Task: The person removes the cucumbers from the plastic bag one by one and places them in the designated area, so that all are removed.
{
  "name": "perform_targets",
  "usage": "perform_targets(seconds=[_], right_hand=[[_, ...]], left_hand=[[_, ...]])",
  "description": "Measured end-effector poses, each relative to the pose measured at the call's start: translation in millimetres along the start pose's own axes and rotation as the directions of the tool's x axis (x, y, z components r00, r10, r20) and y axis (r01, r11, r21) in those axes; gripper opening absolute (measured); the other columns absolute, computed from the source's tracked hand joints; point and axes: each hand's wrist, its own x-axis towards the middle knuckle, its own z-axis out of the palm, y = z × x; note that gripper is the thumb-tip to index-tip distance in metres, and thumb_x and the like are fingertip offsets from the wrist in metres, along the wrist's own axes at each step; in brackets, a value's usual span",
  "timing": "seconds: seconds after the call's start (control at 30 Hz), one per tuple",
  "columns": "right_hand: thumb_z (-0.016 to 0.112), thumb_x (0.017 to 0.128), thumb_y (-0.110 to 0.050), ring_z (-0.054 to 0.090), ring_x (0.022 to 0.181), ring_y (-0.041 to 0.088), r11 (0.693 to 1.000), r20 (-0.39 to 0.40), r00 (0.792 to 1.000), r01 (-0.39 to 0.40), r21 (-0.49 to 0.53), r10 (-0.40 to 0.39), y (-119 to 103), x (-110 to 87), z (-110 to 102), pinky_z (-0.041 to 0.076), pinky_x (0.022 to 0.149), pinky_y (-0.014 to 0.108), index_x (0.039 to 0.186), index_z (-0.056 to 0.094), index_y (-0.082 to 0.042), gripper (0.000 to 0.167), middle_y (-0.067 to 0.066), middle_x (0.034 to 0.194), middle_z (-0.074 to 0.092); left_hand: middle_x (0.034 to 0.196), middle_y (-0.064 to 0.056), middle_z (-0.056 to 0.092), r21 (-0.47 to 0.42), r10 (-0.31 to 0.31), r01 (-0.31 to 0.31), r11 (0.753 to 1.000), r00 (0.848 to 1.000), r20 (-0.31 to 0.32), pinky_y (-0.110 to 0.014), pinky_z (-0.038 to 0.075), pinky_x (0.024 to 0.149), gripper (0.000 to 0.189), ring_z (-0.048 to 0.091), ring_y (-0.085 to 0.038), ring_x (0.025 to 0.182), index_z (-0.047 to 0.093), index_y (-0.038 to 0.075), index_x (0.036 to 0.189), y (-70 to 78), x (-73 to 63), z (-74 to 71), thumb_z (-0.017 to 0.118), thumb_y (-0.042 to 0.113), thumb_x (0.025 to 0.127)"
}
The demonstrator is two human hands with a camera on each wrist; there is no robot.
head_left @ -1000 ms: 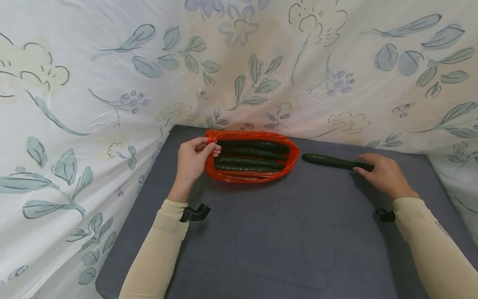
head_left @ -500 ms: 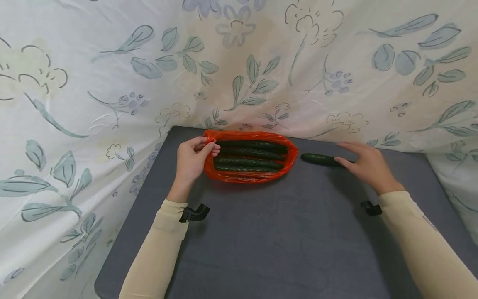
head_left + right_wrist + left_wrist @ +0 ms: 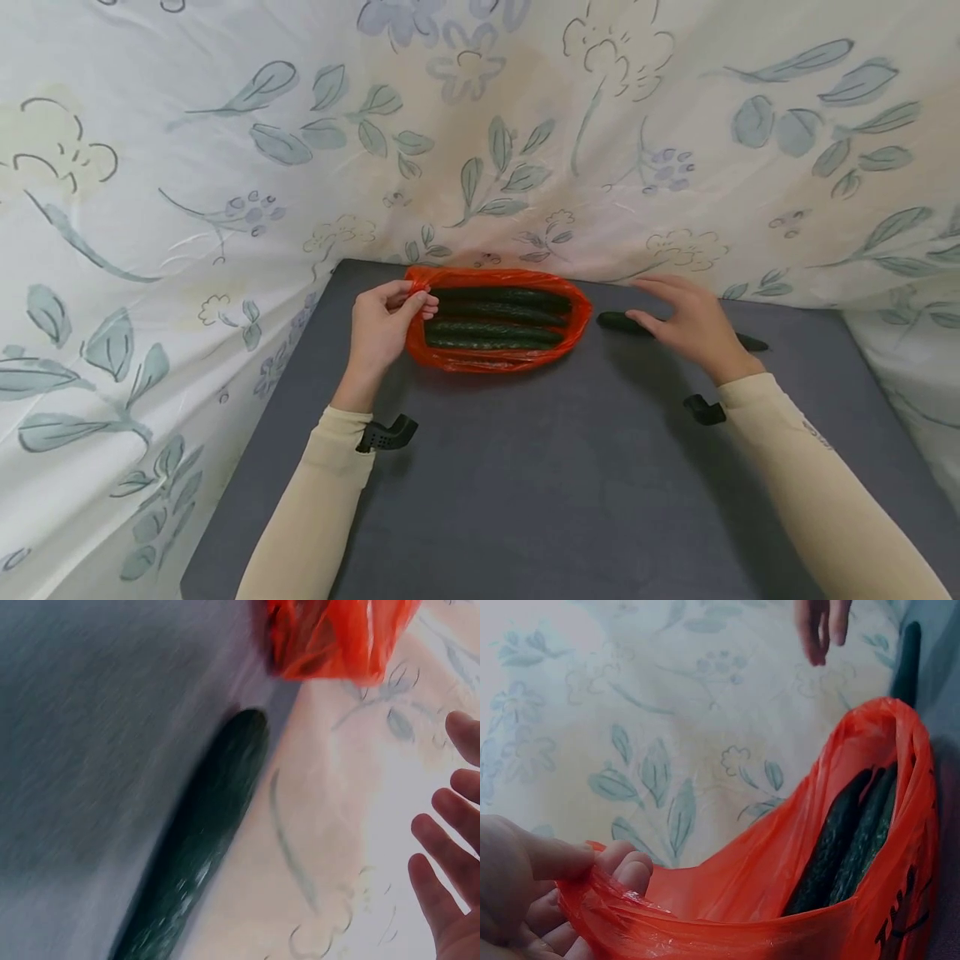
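Note:
A red plastic bag (image 3: 498, 365) lies on the table with its mouth spread, several dark green cucumbers (image 3: 495, 333) side by side inside. My left hand (image 3: 381, 327) pinches the bag's left rim between thumb and fingers; in the left wrist view the thin film (image 3: 615, 900) bunches at the fingertips. My right hand (image 3: 693, 325) hovers over a single cucumber (image 3: 618, 322) on the table right of the bag, hiding its middle in the head view. The right wrist view shows that hand's fingers (image 3: 450, 832) spread and apart from the cucumber (image 3: 202, 817), holding nothing.
The dark grey table (image 3: 525, 492) reaches back to a floral-patterned cloth (image 3: 480, 192) hanging behind and at both sides. A black wrist camera (image 3: 388, 433) sits on the left sleeve, another camera (image 3: 705, 409) on the right.
My right hand has let go of the lone cucumber, lifted, and moved left above it toward the bag. The left hand keeps its pinch on the bag's rim.

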Motion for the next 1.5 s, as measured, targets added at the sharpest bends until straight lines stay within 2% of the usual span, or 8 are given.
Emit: perform_targets(seconds=[0.33,0.57,0.8,1.03,1.3,1.37,1.5], right_hand=[[0.093,0.089,-0.015,0.065,0.126,0.039,0.996,-0.026,0.996,0.081,0.034,-0.080,-24.4,14.5,21.8,0.054,0.104,0.065,0.140,0.074,-0.009,0.055,0.015,0.138,0.071],[0.092,0.090,-0.017,0.065,0.128,0.036,0.993,0.004,0.995,0.102,0.064,-0.102,-38.5,24.9,32.8,0.054,0.106,0.062,0.142,0.073,-0.010,0.056,0.012,0.142,0.069],[0.092,0.091,-0.017,0.064,0.131,0.034,0.986,0.021,0.989,0.145,0.081,-0.148,-47.9,35.7,41.5,0.056,0.105,0.061,0.143,0.072,-0.010,0.056,0.007,0.145,0.068],[0.090,0.093,-0.019,0.063,0.132,0.034,0.982,0.055,0.983,0.169,0.079,-0.174,-56.0,44.1,49.8,0.055,0.106,0.060,0.141,0.073,-0.008,0.052,0.009,0.146,0.067],[0.088,0.095,-0.021,0.059,0.136,0.038,0.992,0.136,0.984,0.109,0.068,-0.117,-63.0,49.0,56.1,0.051,0.111,0.062,0.144,0.071,-0.009,0.053,0.015,0.151,0.063],[0.087,0.096,-0.023,0.059,0.137,0.037,0.992,0.149,0.982,0.104,0.065,-0.112,-63.9,50.9,57.4,0.050,0.113,0.061,0.144,0.071,-0.010,0.052,0.014,0.151,0.062],[0.087,0.096,-0.026,0.060,0.136,0.036,0.992,0.164,0.979,0.108,0.064,-0.117,-67.8,55.6,59.2,0.050,0.114,0.060,0.143,0.072,-0.010,0.052,0.014,0.149,0.064]], left_hand=[[0.102,-0.021,0.080,0.008,0.001,-0.001,1.000,1.000,0.003,-0.029,0.066,0.080,0.022,0.080,-0.037,0.088,0.075,-0.010,0.123,-0.3,-1.9,-2.4,0.072,0.003,0.105],[0.102,-0.022,0.080,-0.008,0.006,-0.006,1.000,1.000,0.013,-0.030,0.066,0.080,0.022,0.080,-0.030,0.086,0.075,-0.010,0.122,0.4,-1.4,-2.3,0.072,0.003,0.105],[0.102,-0.024,0.079,-0.014,0.000,0.000,1.000,1.000,0.012,-0.030,0.066,0.080,0.022,0.078,-0.042,0.090,0.075,-0.011,0.122,-0.2,-0.8,-2.4,0.072,0.002,0.105],[0.102,-0.023,0.079,-0.011,-0.001,0.001,1.000,1.000,0.012,-0.029,0.066,0.081,0.022,0.080,-0.029,0.086,0.075,-0.010,0.121,-0.1,-0.8,-1.7,0.072,0.004,0.105],[0.102,-0.023,0.080,-0.023,0.002,-0.002,1.000,1.000,0.012,-0.029,0.066,0.080,0.020,0.079,-0.014,0.080,0.075,-0.010,0.121,1.1,-1.1,-0.5,0.071,0.001,0.105],[0.102,-0.023,0.080,-0.020,0.001,0.000,1.000,1.000,0.012,-0.029,0.066,0.080,0.020,0.079,-0.016,0.081,0.075,-0.010,0.121,1.3,-1.2,-0.2,0.071,0.000,0.105],[0.101,-0.023,0.080,-0.025,-0.001,0.001,1.000,1.000,0.011,-0.031,0.066,0.081,0.020,0.080,-0.034,0.087,0.075,-0.011,0.121,1.8,-1.5,-0.7,0.071,0.000,0.105]])
